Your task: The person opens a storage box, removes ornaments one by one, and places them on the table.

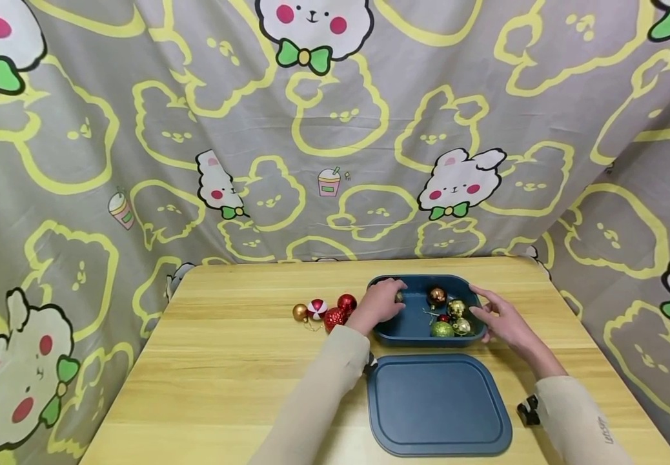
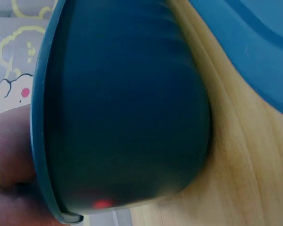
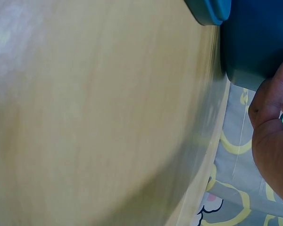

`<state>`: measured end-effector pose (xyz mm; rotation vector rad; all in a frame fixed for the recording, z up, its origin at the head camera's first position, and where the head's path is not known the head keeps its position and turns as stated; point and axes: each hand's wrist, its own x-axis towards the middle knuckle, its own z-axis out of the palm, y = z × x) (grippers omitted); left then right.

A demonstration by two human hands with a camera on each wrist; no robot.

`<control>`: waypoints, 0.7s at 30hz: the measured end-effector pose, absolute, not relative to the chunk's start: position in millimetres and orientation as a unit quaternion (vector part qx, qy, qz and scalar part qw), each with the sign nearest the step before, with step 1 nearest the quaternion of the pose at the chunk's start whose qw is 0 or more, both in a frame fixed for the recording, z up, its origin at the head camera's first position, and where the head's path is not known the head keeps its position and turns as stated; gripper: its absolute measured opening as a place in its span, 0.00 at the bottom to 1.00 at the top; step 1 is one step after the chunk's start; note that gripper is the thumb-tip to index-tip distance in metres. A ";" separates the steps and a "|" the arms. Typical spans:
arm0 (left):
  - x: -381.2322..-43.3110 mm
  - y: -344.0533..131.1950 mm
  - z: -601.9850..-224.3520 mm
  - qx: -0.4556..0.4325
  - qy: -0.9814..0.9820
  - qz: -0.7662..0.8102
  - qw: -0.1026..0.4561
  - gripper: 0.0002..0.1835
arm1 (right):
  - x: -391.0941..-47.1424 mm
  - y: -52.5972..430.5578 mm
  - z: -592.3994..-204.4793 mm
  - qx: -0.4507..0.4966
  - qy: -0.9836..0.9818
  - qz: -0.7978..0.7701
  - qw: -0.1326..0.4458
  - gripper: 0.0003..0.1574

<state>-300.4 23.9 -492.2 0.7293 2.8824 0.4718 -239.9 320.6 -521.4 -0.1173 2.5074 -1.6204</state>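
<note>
In the head view, a dark blue rectangular container (image 1: 419, 316) stands on the table with several Christmas ball ornaments inside. My left hand (image 1: 378, 303) reaches over its left end and holds a small gold ball ornament (image 1: 399, 296) between thumb and fingers, mostly hidden. At the right end my right hand (image 1: 502, 321) grips the container's rim. Near that hand lie a copper ball (image 1: 436, 296), gold balls (image 1: 456, 308) and a green glitter ball (image 1: 442, 330). The left wrist view shows the container's outer wall (image 2: 127, 103), with part of the left hand (image 2: 12, 165) beyond the rim.
A dark blue lid (image 1: 439, 407) lies flat in front of the container. Left of it sit a gold ball (image 1: 300, 312), a red-and-white ball (image 1: 317, 309) and red balls (image 1: 335, 319). A patterned curtain (image 1: 265, 142) surrounds the wooden table (image 1: 224, 361).
</note>
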 end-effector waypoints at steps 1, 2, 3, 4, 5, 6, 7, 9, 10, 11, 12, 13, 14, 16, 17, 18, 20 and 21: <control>-299.9 24.6 -492.5 0.244 0.956 0.149 0.066 0.23 | -239.8 320.7 -521.4 -0.039 0.837 -0.540 0.077 0.41; -299.4 25.1 -492.9 0.248 0.956 0.142 0.066 0.23 | -239.7 320.7 -521.5 -0.039 0.837 -0.541 0.077 0.41; -298.9 25.3 -493.1 0.252 0.956 0.136 0.067 0.23 | -239.7 320.7 -521.5 -0.039 0.837 -0.541 0.077 0.41; -298.2 25.3 -493.3 0.256 0.955 0.132 0.065 0.22 | -239.7 320.7 -521.6 -0.039 0.837 -0.541 0.077 0.42; -297.7 25.3 -493.7 0.260 0.955 0.128 0.063 0.22 | -239.7 320.5 -521.8 -0.038 0.837 -0.541 0.076 0.41; -297.0 25.1 -494.1 0.263 0.955 0.125 0.062 0.22 | -239.7 320.4 -522.1 -0.037 0.836 -0.541 0.076 0.41; -296.4 24.9 -494.6 0.266 0.954 0.122 0.059 0.21 | -239.7 320.2 -522.4 -0.037 0.837 -0.541 0.075 0.41; -295.2 23.7 -495.8 0.266 0.955 0.119 0.053 0.20 | -239.9 319.4 -523.3 -0.039 0.837 -0.541 0.075 0.42; -294.5 23.0 -496.7 0.265 0.956 0.114 0.049 0.19 | -240.0 319.0 -523.9 -0.040 0.836 -0.541 0.076 0.42; -293.7 22.2 -497.7 0.264 0.957 0.109 0.045 0.18 | -240.1 318.5 -524.4 -0.041 0.837 -0.541 0.078 0.42; -293.0 21.6 -498.7 0.263 0.958 0.105 0.042 0.17 | -240.2 318.2 -524.8 -0.042 0.837 -0.540 0.079 0.42; -292.4 21.1 -499.9 0.264 0.959 0.100 0.038 0.16 | -240.2 317.8 -525.1 -0.041 0.837 -0.540 0.080 0.42; -292.1 21.0 -501.0 0.265 0.959 0.096 0.034 0.15 | -240.1 317.6 -525.1 -0.040 0.837 -0.540 0.080 0.42; -291.9 21.8 -502.7 0.270 0.958 0.093 0.025 0.15 | -239.6 317.9 -524.7 -0.035 0.838 -0.539 0.079 0.42; -292.0 22.5 -503.6 0.272 0.958 0.093 0.021 0.15 | -239.4 318.2 -524.2 -0.033 0.838 -0.539 0.078 0.42; -292.1 23.3 -504.3 0.274 0.957 0.092 0.018 0.15 | -239.1 318.4 -523.8 -0.032 0.838 -0.539 0.077 0.41; -292.3 25.3 -505.4 0.275 0.957 0.090 0.012 0.15 | -238.8 319.3 -522.9 -0.031 0.839 -0.539 0.075 0.41; -292.3 26.4 -505.7 0.275 0.958 0.088 0.011 0.14 | -238.7 319.7 -522.6 -0.032 0.839 -0.538 0.075 0.41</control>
